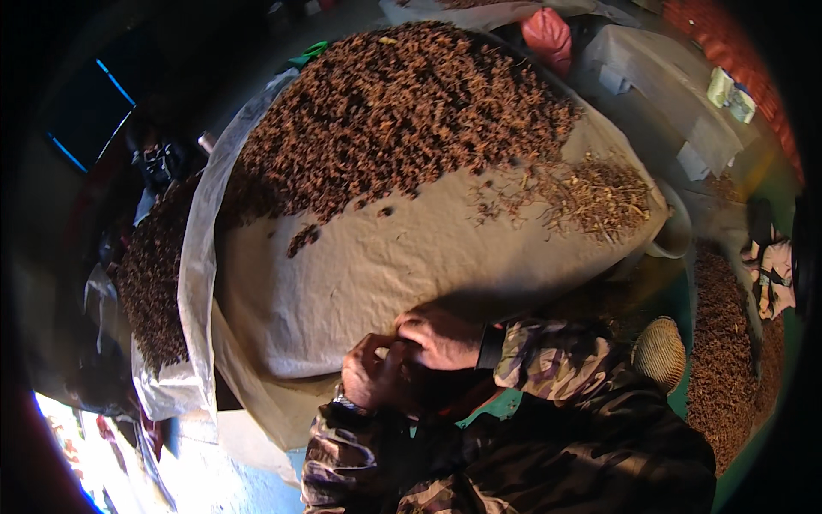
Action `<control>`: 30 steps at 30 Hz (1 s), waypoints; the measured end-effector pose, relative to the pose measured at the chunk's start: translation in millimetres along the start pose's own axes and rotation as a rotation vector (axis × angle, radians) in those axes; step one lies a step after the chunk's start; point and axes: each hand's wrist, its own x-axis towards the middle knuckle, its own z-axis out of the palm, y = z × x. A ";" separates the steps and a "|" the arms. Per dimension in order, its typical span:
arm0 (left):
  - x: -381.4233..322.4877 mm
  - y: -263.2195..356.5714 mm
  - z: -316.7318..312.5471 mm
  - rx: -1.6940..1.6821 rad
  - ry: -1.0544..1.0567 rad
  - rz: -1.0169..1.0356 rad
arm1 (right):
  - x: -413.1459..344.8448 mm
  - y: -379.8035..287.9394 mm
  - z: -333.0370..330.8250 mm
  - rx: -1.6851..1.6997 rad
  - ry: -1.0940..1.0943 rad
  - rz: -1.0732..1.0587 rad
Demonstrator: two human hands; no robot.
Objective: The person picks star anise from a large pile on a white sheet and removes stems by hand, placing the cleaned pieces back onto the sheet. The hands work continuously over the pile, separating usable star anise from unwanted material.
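My left hand (372, 372), with a metal watch at its wrist, meets my right hand (443, 337) at the near edge of a pale sheet (347, 283). The fingers of both hands are bent and brought together. Shadow and the fingers themselves hide whether anything small is between them. Beyond my hands a large heap of brown dried pods (398, 115), star anise by their look, covers the far part of the sheet. A small clump of pods (302, 239) lies apart from it. Toward the right sits a loose pile of thin stems (600, 199).
A pale bucket (674, 221) stands by the sheet's right corner. Near my right elbow is a ribbed woven object (660, 354). More brown heaps lie at left (154, 283) and right (722, 360). One person (157, 164) is at far left, another (776, 276) at far right.
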 end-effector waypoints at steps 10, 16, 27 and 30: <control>116.3 -23.0 -24.8 -0.841 0.376 -0.032 | 22.9 21.2 -39.0 -0.157 0.330 0.165; 131.6 -56.2 -23.1 -1.401 0.500 -0.262 | 84.4 69.1 -70.8 -0.465 0.292 0.184; 149.4 -60.0 -39.1 -1.776 0.379 -0.464 | 271.7 145.8 -96.6 -0.786 0.162 0.373; 154.1 -69.3 -42.3 -1.794 0.338 -0.451 | 298.8 154.9 -101.2 -0.833 0.230 0.446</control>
